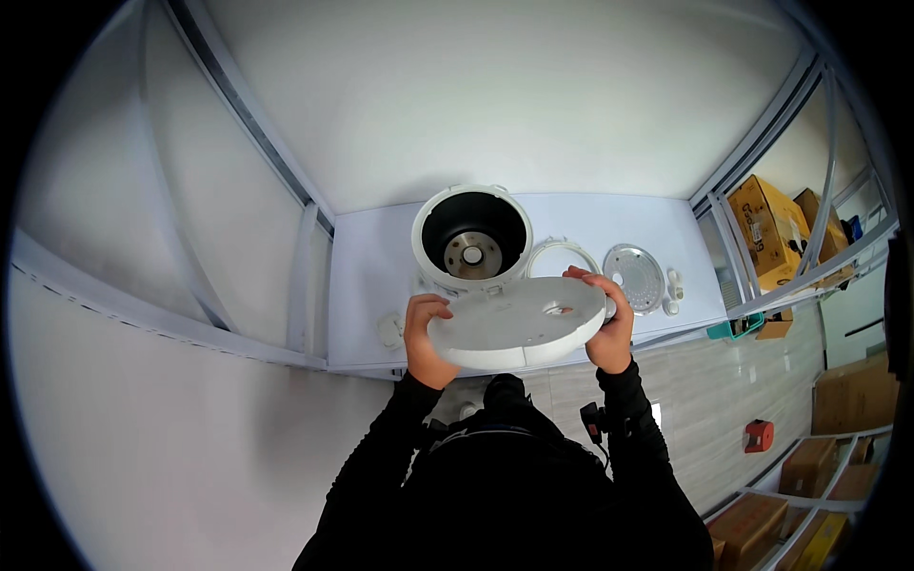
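Observation:
Between my two hands I hold a large white pressure-cooker lid [486, 324], tilted, over the near edge of the table. My left hand [427, 341] is closed on its left rim, and my right hand [609, 322] grips its right rim. An oval hole shows near the lid's right side. Just beyond it stands the white cooker body [424, 224], its top uncovered; the dark inside shows a round metal heating plate [490, 257]. Part of a white ring [571, 245] lies right of the cooker, partly hidden by the lid.
A perforated metal disc [633, 276] and small white parts [673, 293] lie on the right of the white table [367, 257]. A small pale piece [390, 330] sits left of my left hand. Frame posts flank the table; boxes [766, 228] and a red object [759, 436] stand to the right.

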A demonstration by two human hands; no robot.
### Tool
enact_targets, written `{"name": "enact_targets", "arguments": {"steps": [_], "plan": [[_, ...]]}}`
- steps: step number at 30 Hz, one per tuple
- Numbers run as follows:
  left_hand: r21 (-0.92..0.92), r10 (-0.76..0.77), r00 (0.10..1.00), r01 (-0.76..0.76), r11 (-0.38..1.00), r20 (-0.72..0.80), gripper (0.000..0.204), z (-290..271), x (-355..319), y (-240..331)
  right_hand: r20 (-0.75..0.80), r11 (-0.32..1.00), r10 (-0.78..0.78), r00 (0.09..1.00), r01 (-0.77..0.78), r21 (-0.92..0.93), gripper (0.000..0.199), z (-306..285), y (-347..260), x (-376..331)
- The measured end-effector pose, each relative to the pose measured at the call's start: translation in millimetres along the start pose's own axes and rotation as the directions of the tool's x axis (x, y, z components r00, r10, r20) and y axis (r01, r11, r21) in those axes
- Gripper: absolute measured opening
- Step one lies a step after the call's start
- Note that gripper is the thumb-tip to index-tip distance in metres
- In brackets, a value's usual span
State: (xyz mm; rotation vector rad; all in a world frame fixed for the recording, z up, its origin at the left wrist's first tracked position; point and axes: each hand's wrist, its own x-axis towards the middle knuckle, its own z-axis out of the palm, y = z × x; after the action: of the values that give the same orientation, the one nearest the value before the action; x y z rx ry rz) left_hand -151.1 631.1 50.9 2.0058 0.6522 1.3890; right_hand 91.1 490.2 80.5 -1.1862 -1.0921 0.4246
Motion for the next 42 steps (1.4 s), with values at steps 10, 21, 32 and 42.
{"name": "enact_targets", "arguments": {"steps": [10, 21, 32, 42], "plan": [[-0.028, -0.105, 0.993, 0.104, 0.994, -0.061, 0.06, 14, 13, -6, -0.041, 0.993, 0.093, 0.995, -0.096, -0.063, 0.062, 5, 14, 21], [0.174, -0.117, 0.986, 0.136, 0.975, -0.116, 0.084, 18, 31, -22, 0.006, 0.975, 0.214, 0.977, -0.213, -0.057, 0.068, 30, 25, 64], [0.215, -0.253, 0.964, 0.264, 0.94, -0.078, 0.093, 28, 41, -40, -0.014, 0.939, 0.221, 0.975, -0.216, -0.268, 0.058, 38, 70, 89], [0.274, -0.367, 0.925, 0.38, 0.883, -0.1, 0.097, 41, 28, -56, -0.015, 0.889, 0.175, 0.984, -0.164, -0.427, 0.06, 41, 81, 95]]}}
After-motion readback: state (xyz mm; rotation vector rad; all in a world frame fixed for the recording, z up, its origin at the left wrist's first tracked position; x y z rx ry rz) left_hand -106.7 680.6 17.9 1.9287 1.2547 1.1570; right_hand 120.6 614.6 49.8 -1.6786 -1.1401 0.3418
